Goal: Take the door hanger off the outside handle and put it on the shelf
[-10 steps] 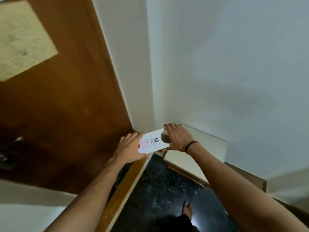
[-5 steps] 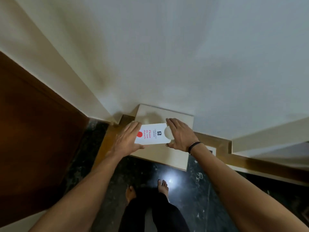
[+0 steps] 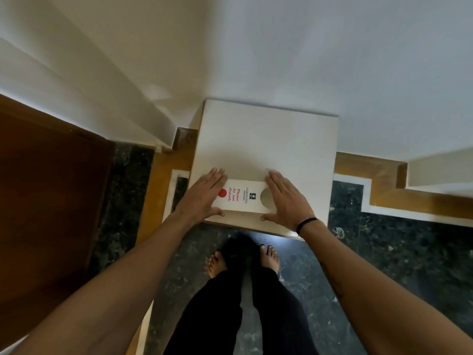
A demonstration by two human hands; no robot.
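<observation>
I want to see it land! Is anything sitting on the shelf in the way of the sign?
Nothing visible. The door hanger already lies flat near the front edge of the bare white shelf, between the left hand and right hand.

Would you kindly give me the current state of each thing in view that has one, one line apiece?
door hanger: lying flat near the shelf's front edge, printed side up, hole end toward the right hand.
shelf: bears only the hanger.
left hand: open, fingers flat on the hanger's red-dot end.
right hand: open, at the hanger's hole end.
door: brown, open or shut cannot be told.
</observation>
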